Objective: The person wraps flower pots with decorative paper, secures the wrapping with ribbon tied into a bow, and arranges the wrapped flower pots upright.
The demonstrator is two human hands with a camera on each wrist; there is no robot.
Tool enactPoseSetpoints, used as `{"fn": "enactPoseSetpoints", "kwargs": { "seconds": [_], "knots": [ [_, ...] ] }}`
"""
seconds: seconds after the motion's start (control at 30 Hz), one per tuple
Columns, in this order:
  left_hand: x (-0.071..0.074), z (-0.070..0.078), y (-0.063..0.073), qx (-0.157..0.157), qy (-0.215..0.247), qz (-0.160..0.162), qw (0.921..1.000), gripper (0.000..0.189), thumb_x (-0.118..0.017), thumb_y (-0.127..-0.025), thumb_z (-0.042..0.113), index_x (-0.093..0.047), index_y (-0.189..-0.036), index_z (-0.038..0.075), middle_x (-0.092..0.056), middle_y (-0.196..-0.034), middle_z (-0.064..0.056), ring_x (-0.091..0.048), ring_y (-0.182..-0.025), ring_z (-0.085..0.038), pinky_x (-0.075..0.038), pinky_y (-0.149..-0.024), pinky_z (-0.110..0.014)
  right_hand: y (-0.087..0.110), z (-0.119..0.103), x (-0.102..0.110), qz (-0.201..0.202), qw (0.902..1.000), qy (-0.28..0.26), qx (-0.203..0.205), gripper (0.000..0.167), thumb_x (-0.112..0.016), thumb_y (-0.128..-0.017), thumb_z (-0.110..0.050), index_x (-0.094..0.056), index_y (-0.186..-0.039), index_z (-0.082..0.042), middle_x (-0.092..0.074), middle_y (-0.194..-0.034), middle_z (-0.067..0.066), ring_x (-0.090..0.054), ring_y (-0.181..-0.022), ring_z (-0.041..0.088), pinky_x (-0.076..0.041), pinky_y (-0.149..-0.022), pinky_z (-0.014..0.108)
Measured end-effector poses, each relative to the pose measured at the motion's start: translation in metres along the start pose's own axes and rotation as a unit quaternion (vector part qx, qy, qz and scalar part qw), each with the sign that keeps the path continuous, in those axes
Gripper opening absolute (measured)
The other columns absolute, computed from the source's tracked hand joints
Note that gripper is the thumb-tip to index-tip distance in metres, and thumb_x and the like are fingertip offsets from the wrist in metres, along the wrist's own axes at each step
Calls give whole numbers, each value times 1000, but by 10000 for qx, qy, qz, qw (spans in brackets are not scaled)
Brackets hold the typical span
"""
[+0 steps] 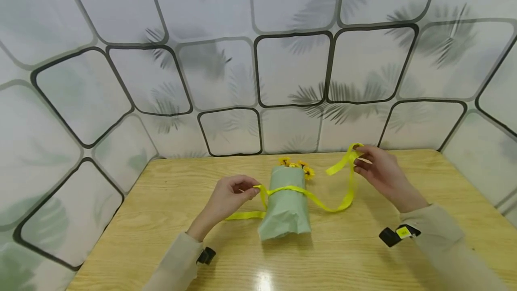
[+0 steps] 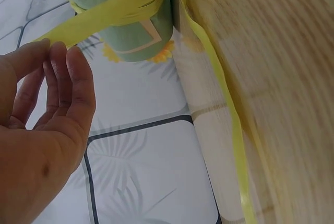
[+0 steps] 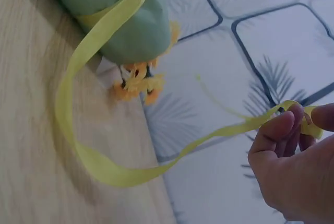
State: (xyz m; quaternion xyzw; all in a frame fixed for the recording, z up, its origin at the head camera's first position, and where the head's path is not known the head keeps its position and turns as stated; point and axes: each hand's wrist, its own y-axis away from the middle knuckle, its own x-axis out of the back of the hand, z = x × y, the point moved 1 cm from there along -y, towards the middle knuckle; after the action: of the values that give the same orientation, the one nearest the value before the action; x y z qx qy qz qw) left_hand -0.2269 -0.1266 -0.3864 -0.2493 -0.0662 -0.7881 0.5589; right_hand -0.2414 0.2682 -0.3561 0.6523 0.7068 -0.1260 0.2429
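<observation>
A bouquet (image 1: 287,212) wrapped in pale green paper lies on the table, its yellow flowers (image 1: 308,173) poking out at the far end. Across its middle runs a yellow ribbon (image 1: 323,205). My left hand (image 1: 232,199), just left of the bouquet, pinches the ribbon between thumb and fingertips; in the left wrist view this stretch (image 2: 109,12) is pulled taut. To the right and raised off the table, my right hand (image 1: 381,172) holds the ribbon's other part between thumb and fingers. From there the ribbon sags in a loose curve (image 3: 122,174) back to the bouquet.
The wooden table (image 1: 181,169) meets a patterned fabric backdrop (image 1: 226,75) along its far edge. A tail of ribbon (image 1: 246,215) lies on the table under the left forearm side. Both wrists wear black straps with cameras (image 1: 390,237).
</observation>
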Motion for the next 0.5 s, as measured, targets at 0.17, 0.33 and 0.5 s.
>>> {"fn": "enactPoseSetpoints", "kwargs": {
  "seconds": [0.17, 0.33, 0.5],
  "knots": [
    [0, 0, -1, 31, -117, -4, 9999, 13, -75, -94, 17, -78, -107, 16, -77, -101, -5, -70, -84, -17, -57, -71, -24, -5, 5, -21, -69, 9962, 735, 452, 14, -65, -102, -21, -69, -111, -13, -70, -109, -11, -61, -76, 10, -55, -68, 21],
    [0, 0, -2, 73, -74, -49, 9999, 13, -75, -95, 17, -78, -107, 16, -77, -101, -5, -71, -83, -15, -58, -71, -25, -14, 13, -45, 317, 9491, 2812, 1383, 33, -57, -105, -17, -61, -132, 2, -72, -112, -13, -62, -76, 6, -55, -67, 20],
    [-1, -1, -2, 80, -66, -62, 9999, 13, -75, -95, 18, -78, -106, 15, -77, -100, -6, -70, -82, -15, -58, -71, -25, -22, 22, -72, 414, 8735, 4307, 2232, 33, -51, -104, -7, -65, -133, 2, -71, -117, 13, -64, -75, 17, -54, -63, 22]
  ]
}}
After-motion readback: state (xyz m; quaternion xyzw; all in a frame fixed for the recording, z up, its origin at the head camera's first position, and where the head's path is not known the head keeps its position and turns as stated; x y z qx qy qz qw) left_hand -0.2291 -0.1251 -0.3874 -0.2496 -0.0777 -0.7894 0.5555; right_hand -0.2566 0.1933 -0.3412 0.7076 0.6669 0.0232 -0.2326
